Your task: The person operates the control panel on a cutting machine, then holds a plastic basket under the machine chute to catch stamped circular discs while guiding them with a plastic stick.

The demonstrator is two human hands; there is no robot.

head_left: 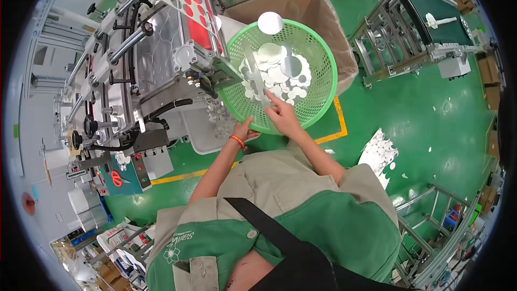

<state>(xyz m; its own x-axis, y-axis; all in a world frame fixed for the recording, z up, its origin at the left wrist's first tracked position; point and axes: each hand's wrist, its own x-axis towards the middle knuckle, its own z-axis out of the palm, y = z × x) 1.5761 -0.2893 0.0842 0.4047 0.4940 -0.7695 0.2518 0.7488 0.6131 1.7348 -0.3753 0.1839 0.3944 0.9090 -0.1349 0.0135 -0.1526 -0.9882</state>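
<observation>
A bright green perforated plastic basket point(329, 70) stands in front of me with many round white and silvery discs point(277, 73) heaped inside. My left hand point(245, 130) is closed at its near left rim, with part of the fingers hidden. Over the near side of the basket, my right hand point(284, 117) pinches a long, narrow, translucent strip point(254, 67) that slants across the discs. One white disc point(270, 23) shows at the basket's far rim; whether it touches the rim, I cannot tell.
At the left is a roller machine point(156, 43) with a punched web point(177, 0) and a red roller point(195, 11). Behind the basket stands a large lined carton point(318, 5). A conveyor point(425, 11) is at the far right. Discs lie on a white sheet point(378, 153) on the floor.
</observation>
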